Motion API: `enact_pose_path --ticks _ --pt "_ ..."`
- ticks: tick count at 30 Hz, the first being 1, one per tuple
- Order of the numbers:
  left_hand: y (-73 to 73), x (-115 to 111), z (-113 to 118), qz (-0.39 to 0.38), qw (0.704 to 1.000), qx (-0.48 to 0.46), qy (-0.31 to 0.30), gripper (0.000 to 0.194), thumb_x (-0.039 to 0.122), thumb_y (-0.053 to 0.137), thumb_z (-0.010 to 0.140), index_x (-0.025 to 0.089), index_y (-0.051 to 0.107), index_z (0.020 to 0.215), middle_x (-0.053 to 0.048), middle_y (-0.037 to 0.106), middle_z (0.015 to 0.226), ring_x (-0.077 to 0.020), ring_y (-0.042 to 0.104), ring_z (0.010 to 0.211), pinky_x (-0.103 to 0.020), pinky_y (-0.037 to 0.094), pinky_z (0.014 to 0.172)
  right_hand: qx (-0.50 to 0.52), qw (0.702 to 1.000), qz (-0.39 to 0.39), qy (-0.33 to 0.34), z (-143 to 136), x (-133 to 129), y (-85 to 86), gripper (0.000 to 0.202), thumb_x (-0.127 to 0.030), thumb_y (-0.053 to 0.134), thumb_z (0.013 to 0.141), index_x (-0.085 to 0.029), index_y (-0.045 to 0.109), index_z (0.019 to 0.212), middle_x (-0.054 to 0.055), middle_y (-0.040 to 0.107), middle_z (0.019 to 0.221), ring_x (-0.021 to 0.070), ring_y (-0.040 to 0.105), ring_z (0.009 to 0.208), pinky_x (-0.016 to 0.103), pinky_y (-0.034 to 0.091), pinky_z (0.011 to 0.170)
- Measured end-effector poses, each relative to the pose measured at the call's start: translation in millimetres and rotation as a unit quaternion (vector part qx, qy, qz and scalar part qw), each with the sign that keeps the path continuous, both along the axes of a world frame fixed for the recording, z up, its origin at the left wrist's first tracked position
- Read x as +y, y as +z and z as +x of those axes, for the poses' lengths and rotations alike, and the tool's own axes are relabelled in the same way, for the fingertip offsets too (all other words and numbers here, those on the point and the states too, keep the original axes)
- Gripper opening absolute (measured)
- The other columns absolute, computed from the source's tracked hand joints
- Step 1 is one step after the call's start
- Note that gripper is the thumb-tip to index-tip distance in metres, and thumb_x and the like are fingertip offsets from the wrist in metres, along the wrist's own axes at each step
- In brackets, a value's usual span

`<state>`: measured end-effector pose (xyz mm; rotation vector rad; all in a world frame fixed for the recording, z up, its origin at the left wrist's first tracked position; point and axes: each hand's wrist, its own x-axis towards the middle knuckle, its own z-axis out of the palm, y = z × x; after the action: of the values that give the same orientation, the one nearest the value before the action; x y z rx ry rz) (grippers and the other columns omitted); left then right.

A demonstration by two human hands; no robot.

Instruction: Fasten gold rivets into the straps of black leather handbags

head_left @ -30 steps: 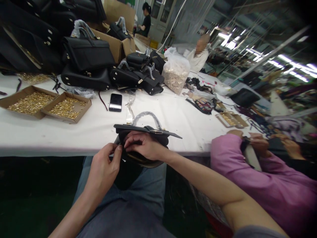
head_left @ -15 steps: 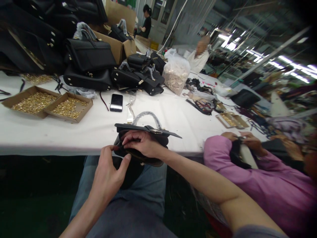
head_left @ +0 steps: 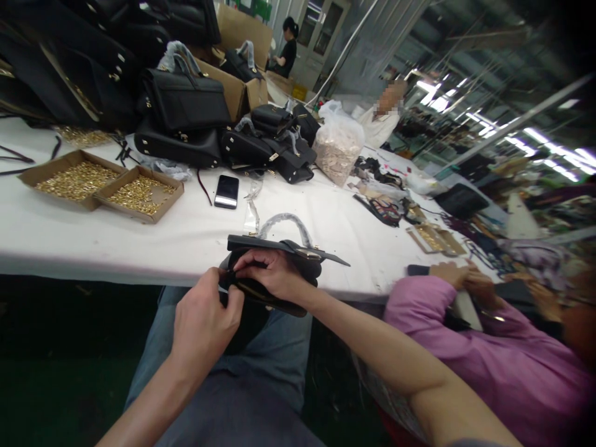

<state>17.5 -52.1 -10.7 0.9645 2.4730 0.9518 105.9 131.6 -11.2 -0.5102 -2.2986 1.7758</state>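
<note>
A black handbag (head_left: 293, 304) rests between my lap and the table's front edge, its flap lifted and its plastic-wrapped handle standing up on the far side. My left hand (head_left: 207, 313) pinches the bag's left side edge between thumb and fingers. Reaching in under the flap, my right hand (head_left: 267, 273) has its fingertips closed on the black material near that same left edge. The two sets of fingertips almost meet there. Whatever small part may lie between them is hidden.
Cardboard trays of gold hardware (head_left: 139, 192) and a phone (head_left: 226, 191) lie on the white table (head_left: 186, 239). Black handbags (head_left: 186, 99) are piled behind, beside a clear bag of beige pieces (head_left: 339, 143). A co-worker's pink sleeve (head_left: 419, 304) is close on my right.
My left thumb and fingers have closed in on the bag's edge. The view has shifted slightly, and the co-worker's hands at right have moved.
</note>
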Motion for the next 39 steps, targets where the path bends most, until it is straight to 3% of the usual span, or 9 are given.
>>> enact_pose_path --ticks 7,13,19,25,30,33,35,37,39 --pt "-7.0 -6.5 -1.8 0.001 0.996 0.089 -0.003 0.017 0.031 0.055 0.102 0.025 0.071 0.107 -0.007 0.077 0.085 -0.0283 0.07 0.072 -0.034 0.03 0.065 -0.015 1.0 0.027 -0.003 6.6 -10.4 0.8 0.011 -0.033 0.082 0.096 -0.026 0.086 0.104 0.001 0.083 0.107 0.0217 0.076 0.103 0.033 0.057 0.098" --pt "-11.4 -13.1 -3.6 0.012 0.999 0.046 0.0 0.02 0.031 0.056 0.102 0.024 0.074 0.107 -0.008 0.081 0.09 -0.0304 0.074 0.079 -0.035 0.034 0.068 -0.015 0.998 0.049 0.023 9.4 -14.8 1.7 0.011 -0.032 0.076 0.101 -0.027 0.085 0.105 0.001 0.083 0.107 0.0223 0.076 0.104 0.036 0.058 0.102" --pt "-17.7 -17.2 -12.0 0.089 0.995 -0.02 -0.039 0.022 0.031 0.056 0.104 0.023 0.076 0.101 -0.007 0.08 0.089 -0.0245 0.073 0.077 -0.032 0.042 0.069 0.0 0.995 0.091 0.028 7.9 -13.7 -1.4 0.009 -0.032 0.078 0.1 -0.028 0.085 0.104 0.0 0.082 0.107 0.0228 0.075 0.106 0.037 0.056 0.108" --pt "-19.1 -21.4 -17.6 0.113 0.99 -0.047 -0.071 0.02 0.027 0.056 0.103 0.023 0.075 0.099 -0.006 0.077 0.082 -0.0244 0.072 0.075 -0.033 0.044 0.071 0.001 0.999 0.052 0.013 5.9 -18.1 -5.9 0.013 -0.037 0.077 0.099 -0.028 0.086 0.098 0.001 0.083 0.108 0.0244 0.075 0.108 0.041 0.053 0.115" --pt "-17.9 -22.4 -25.4 0.101 0.99 -0.038 -0.093 0.017 0.027 0.057 0.102 0.024 0.072 0.096 -0.003 0.072 0.077 -0.0223 0.066 0.068 -0.033 0.042 0.068 -0.017 1.0 0.011 -0.005 -2.4 -17.7 -4.2 0.015 -0.039 0.081 0.094 -0.025 0.083 0.093 0.001 0.082 0.103 0.0235 0.074 0.103 0.04 0.056 0.109" --pt "-18.0 -18.2 -25.5 0.127 0.99 -0.021 -0.064 0.011 0.026 0.06 0.099 0.024 0.069 0.095 -0.005 0.074 0.087 -0.0249 0.07 0.081 -0.035 0.048 0.074 -0.036 0.999 -0.016 0.008 -6.3 -13.8 -4.8 0.015 -0.04 0.081 0.093 -0.025 0.082 0.094 0.0 0.081 0.101 0.0233 0.074 0.104 0.039 0.055 0.108" --pt "-18.2 -13.9 -23.7 0.173 0.984 -0.022 -0.039 0.005 0.023 0.062 0.096 0.024 0.067 0.094 -0.008 0.078 0.107 -0.028 0.073 0.104 -0.038 0.054 0.09 -0.039 0.999 -0.024 0.012 -7.4 -9.8 -6.9 0.014 -0.039 0.082 0.092 -0.025 0.083 0.096 0.0 0.081 0.103 0.0232 0.074 0.107 0.038 0.054 0.11" --pt "-19.3 -10.8 -21.7 0.218 0.974 -0.052 -0.024 0.006 0.02 0.064 0.093 0.024 0.066 0.097 -0.009 0.077 0.127 -0.0288 0.071 0.122 -0.041 0.054 0.104 -0.042 0.999 -0.022 0.001 -7.8 -5.8 -10.3 0.016 -0.039 0.084 0.09 -0.025 0.083 0.097 0.001 0.081 0.105 0.0236 0.073 0.109 0.039 0.053 0.112" --pt "-22.4 -10.4 -19.9 0.243 0.965 -0.095 -0.015 0.012 0.02 0.065 0.093 0.023 0.068 0.104 -0.008 0.077 0.131 -0.0278 0.071 0.126 -0.04 0.054 0.108 -0.057 0.998 -0.023 -0.003 -8.2 -3.2 -14.4 0.019 -0.042 0.086 0.088 -0.026 0.084 0.099 0.001 0.081 0.107 0.0247 0.073 0.111 0.04 0.053 0.114"
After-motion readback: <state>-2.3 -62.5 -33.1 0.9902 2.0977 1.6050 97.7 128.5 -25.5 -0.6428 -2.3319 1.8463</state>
